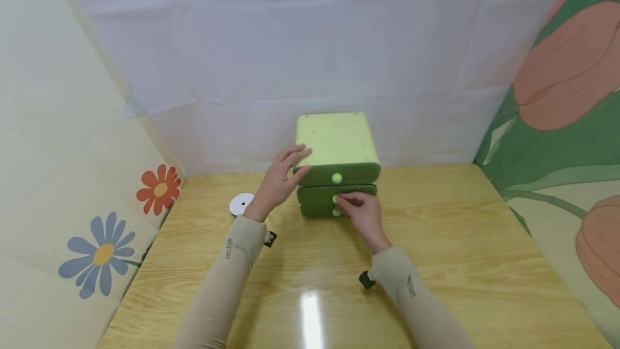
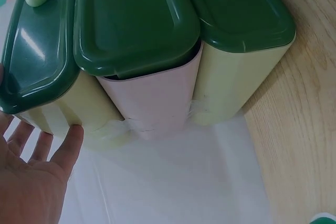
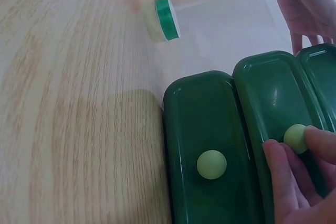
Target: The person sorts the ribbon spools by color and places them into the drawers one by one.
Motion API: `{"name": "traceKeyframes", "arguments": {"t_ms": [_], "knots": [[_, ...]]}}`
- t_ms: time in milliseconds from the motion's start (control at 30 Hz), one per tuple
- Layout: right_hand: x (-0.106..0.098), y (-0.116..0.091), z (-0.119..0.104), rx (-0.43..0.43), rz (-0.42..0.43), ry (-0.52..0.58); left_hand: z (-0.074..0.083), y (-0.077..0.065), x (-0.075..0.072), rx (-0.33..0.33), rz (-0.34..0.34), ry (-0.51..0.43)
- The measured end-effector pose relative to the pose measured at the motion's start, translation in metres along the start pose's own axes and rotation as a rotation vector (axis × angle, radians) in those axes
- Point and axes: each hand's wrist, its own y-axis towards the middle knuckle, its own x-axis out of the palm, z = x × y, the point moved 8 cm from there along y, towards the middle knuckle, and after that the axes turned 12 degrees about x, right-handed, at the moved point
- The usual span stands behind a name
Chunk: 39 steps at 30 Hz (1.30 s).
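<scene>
A small three-tier drawer cabinet [image 1: 336,136] has a pale green top and dark green drawer fronts with round knobs. My right hand [image 1: 362,214] pinches the light green knob [image 3: 295,138] of the middle drawer [image 3: 274,95] between thumb and fingers. That drawer stands slightly out, with a dark gap behind its front edge in the left wrist view. My left hand [image 1: 282,179] rests on the cabinet's upper left edge, fingers spread over the top and side. The bottom drawer [image 3: 202,114] and the top drawer [image 2: 44,45] appear flush.
A white and green spool [image 1: 240,203] lies on the wooden table [image 1: 436,241], left of the cabinet and near my left wrist. Behind the cabinet hangs a white sheet [image 1: 310,47]. Flower-painted panels [image 1: 160,190] flank the table on both sides.
</scene>
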Motion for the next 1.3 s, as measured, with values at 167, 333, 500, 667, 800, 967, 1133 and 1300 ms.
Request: {"name": "traceKeyframes", "arguments": {"t_ms": [167,333,500,667,800,967,1133,1300], "knots": [[-0.001,0.002,-0.001,-0.009,-0.002,0.024,0.001,0.000,0.001,-0.003,-0.008,-0.002],[-0.002,0.003,-0.002,-0.027,-0.011,0.036,0.002,0.000,0.001,-0.008,-0.011,-0.013],[-0.003,0.004,-0.001,-0.039,-0.010,0.044,0.001,0.001,0.002,-0.004,-0.014,-0.009],[-0.003,0.004,0.002,-0.035,0.000,0.041,0.002,0.000,0.003,-0.007,-0.014,-0.011],[-0.004,0.004,0.002,-0.032,-0.012,0.041,0.002,0.000,0.003,-0.013,-0.014,-0.016],[-0.004,0.002,0.000,-0.048,-0.098,-0.020,0.001,0.000,0.005,-0.012,-0.015,-0.024],[-0.006,-0.006,-0.001,-0.090,-0.217,-0.168,0.000,-0.001,0.004,-0.015,-0.016,-0.039],[-0.015,-0.007,0.001,-0.069,-0.212,-0.194,0.000,-0.001,0.000,-0.021,-0.012,-0.032]]}}
